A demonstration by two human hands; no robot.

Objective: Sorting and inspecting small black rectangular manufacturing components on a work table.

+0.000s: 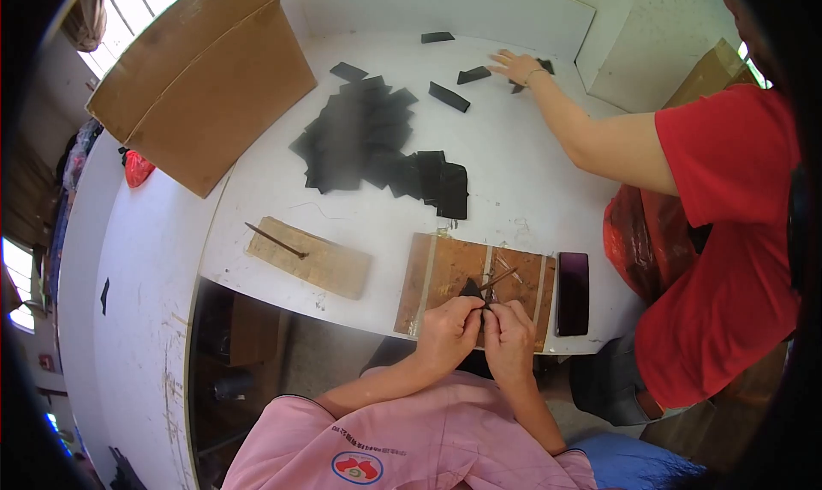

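L hand & R hand are both pinching a blk pc over the brn board. Dark phone is lying just beside it, R side.

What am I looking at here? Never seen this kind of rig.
No machine: these are a person's bare left hand and right hand. The one picture comes from a fisheye camera worn on that person's head, looking down, so straight edges bend. The fingers of both hands pinch a small black piece over a brown board. On the white table also lie a black pile, a beige strip and a dark phone. The other hand is a co-worker's.
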